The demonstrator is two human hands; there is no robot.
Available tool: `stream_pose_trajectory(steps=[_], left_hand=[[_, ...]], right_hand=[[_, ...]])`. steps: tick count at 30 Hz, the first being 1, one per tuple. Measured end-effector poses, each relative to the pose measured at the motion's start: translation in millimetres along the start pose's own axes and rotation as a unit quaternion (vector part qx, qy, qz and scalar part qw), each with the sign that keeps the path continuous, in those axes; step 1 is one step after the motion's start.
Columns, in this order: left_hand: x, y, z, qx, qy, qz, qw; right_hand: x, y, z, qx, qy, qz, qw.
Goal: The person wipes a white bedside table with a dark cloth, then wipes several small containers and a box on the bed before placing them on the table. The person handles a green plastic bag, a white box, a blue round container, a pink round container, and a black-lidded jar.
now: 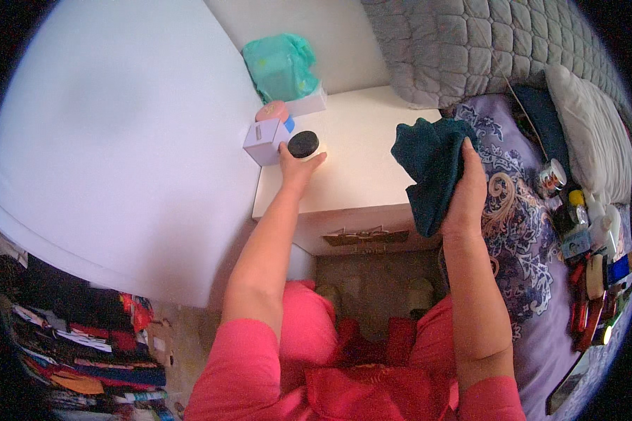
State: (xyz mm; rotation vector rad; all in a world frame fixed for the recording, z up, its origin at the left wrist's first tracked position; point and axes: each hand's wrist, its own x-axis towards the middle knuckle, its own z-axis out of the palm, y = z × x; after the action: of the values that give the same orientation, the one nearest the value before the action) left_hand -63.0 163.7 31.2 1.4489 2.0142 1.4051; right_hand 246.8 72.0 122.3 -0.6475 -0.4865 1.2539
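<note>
My left hand is closed round a small jar with a black lid, which stands on the cream nightstand top. Its thumb and fingers grip the jar's sides. Right beside it are a pale lilac box and a round pink container. My right hand holds a dark green cloth, bunched and hanging over the nightstand's right edge. Most of its fingers are hidden behind the cloth; the thumb shows along the edge.
A teal plastic-wrapped pack rests on a white box at the back. Below the top is a drawer with an ornate handle. To the right, a patterned bed carries several bottles and small items. Folded clothes lie lower left.
</note>
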Motion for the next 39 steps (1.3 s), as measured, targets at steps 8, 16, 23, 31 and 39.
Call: stream_pose_trajectory(steps=[8,16,23,31,39], left_hand=[[-52,43,-6,-0.104,-0.030,0.059,0.992],[-159,110,-41,-0.321,-0.144,0.081,0.932],[-176,85,-33,-0.243,-0.094,0.127,0.957],[-182,78,-44,-0.040,-0.063,0.309,0.948],[-197,93,-46,-0.055,-0.110,0.359,0.925]], right_hand=[[-5,0,7,0.009,0.006,0.058,0.998],[-26,23,20,-0.001,-0.027,0.158,0.987],[-74,61,22,-0.533,-0.382,-0.332,0.678],[-78,47,40,-0.623,-0.385,-0.364,0.576],[-53,43,28,-0.538,-0.257,-0.196,0.778]])
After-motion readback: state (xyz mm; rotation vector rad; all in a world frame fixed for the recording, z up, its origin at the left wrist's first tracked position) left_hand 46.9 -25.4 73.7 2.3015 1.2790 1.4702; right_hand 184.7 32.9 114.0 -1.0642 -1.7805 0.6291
